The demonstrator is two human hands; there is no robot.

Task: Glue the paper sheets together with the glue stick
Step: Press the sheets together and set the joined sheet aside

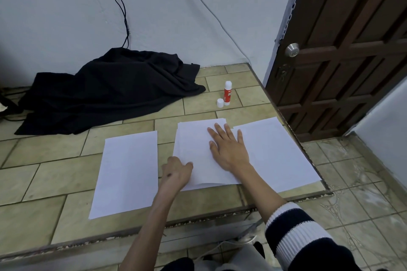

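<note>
A stack of white paper sheets (pixel 193 138) lies in the middle of the tiled table. My right hand (pixel 228 146) lies flat on it with fingers spread. My left hand (pixel 176 171) touches the stack's lower left edge with curled fingers; a grip on the paper cannot be made out. A single white sheet (pixel 127 174) lies to the left, and another sheet (pixel 277 152) lies to the right, partly under the stack. The red and white glue stick (pixel 227 93) stands upright behind the stack, uncapped, with its white cap (pixel 220 103) beside it.
A crumpled black cloth (pixel 110 88) covers the table's back left. Cables (pixel 120 4) run down the wall behind it. The table's right edge (pixel 308 154) is close to the right sheet, and a brown door (pixel 343 50) stands beyond.
</note>
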